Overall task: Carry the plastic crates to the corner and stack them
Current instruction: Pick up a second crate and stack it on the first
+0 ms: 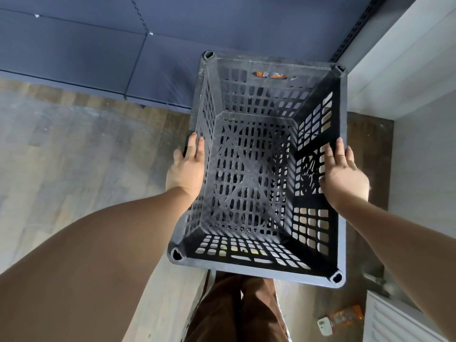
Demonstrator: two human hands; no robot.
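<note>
A black plastic crate [254, 169] with slotted walls and floor fills the middle of the head view, seen from above and empty. My left hand [187, 169] grips its left rim, fingers curled over the edge. My right hand [341, 176] presses on the right rim with the fingers spread along the wall. Something orange shows through the handle slot in the far wall. Whether the crate hangs in the air or rests on another crate below is hidden.
Dark blue shelving panels [98, 50] run along the back. A white wall [404, 70] closes the right side, forming a corner. Grey wood floor [74, 156] lies to the left. A white radiator [399, 319] and small orange and white items [340, 317] sit at lower right.
</note>
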